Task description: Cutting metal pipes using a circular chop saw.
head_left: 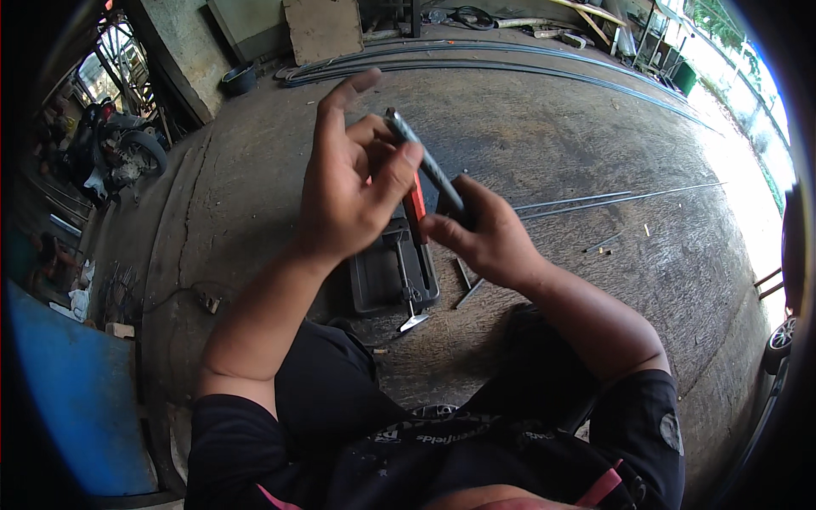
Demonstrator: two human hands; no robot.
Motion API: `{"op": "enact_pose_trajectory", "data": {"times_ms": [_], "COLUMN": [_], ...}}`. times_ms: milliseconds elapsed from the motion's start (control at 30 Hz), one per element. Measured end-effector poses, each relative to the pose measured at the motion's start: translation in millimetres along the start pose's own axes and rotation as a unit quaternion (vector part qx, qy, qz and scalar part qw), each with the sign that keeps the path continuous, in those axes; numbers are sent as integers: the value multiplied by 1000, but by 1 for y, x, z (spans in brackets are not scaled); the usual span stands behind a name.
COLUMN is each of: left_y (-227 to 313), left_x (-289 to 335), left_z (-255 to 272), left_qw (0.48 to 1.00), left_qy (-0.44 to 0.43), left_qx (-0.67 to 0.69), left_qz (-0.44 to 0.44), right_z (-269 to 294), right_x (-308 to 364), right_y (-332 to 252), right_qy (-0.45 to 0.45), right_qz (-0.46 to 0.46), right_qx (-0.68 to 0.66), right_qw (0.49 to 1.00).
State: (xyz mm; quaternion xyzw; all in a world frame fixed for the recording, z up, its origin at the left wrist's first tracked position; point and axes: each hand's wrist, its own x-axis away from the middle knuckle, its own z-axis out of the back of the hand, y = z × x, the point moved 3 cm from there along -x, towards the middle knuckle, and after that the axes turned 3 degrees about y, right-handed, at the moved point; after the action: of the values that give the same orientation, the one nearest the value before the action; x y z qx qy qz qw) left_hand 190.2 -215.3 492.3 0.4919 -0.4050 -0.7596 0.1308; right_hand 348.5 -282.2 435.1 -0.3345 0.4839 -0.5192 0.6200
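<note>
A short grey metal tube slants between my two hands in front of me. My right hand is closed round its lower end. My left hand pinches near the upper end with thumb and a bent finger, its index finger raised. Below my hands, a dark machine base with a screw clamp rests on the floor, partly hidden by my left hand and wrist. A red part rises above it, its upper portion covered by my hands. Short metal pieces lie beside the base.
Long thin rods lie on the floor to the right, and long bars stretch across the back. A motorcycle stands at the left above a blue panel. A dark bucket sits by the wall. A cable runs along the floor.
</note>
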Motion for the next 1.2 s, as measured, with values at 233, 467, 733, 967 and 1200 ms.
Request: {"op": "enact_pose_trajectory", "data": {"times_ms": [233, 467, 733, 967, 1200], "left_y": [-113, -190, -199, -209, -210], "left_x": [-15, 13, 10, 14, 11], "left_z": [68, 94, 68, 79, 80], "left_qw": [958, 870, 862, 868, 867], "left_qy": [120, 80, 115, 123, 118], "left_qx": [-255, -100, -71, -73, -56], "left_qz": [58, 476, 488, 475, 481], "right_z": [46, 67, 38, 10, 3], "right_x": [-65, -117, -94, -93, -91], "right_y": [87, 247, 336, 346, 345], "right_qy": [9, -61, -177, -214, -230], "right_qz": [-103, -175, -172, -150, -163], "right_qx": [267, 493, 503, 499, 494], "right_qw": [958, 850, 828, 826, 822]}}
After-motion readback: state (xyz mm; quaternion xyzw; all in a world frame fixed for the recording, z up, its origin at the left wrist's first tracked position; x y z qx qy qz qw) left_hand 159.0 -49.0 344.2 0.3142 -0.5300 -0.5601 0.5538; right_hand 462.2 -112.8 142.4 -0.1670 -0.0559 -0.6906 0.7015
